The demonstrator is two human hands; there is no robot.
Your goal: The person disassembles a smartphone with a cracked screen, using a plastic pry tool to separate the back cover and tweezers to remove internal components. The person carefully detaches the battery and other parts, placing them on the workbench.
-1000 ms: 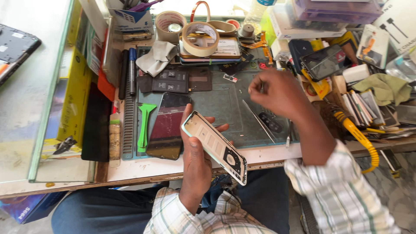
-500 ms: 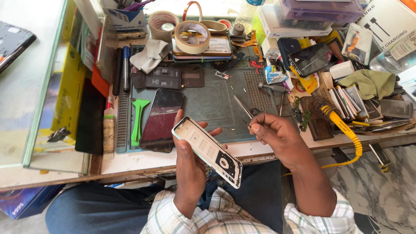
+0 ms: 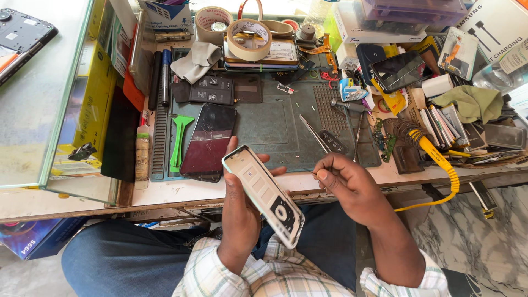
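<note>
My left hand (image 3: 240, 203) holds a white phone body (image 3: 263, 193) with its open back facing up, tilted over my lap at the near edge of the bench. My right hand (image 3: 345, 184) is just right of the phone, fingers pinched together; something tiny may be between thumb and forefinger, too small to tell. On the green work mat (image 3: 269, 124) lie a dark phone screen (image 3: 209, 140), a green plastic pry tool (image 3: 179, 140), metal tweezers (image 3: 313, 132) and a small dark part (image 3: 333, 142).
Tape rolls (image 3: 247, 38) and a grey cloth (image 3: 198, 59) sit at the back of the bench. A glass case (image 3: 49, 99) stands at left. Clutter of phones, boxes and a yellow coiled cable (image 3: 440, 159) fills the right side.
My right hand has drawn back from the mat toward the bench's near edge, close to the phone. The left hand keeps holding the phone, shifted slightly.
</note>
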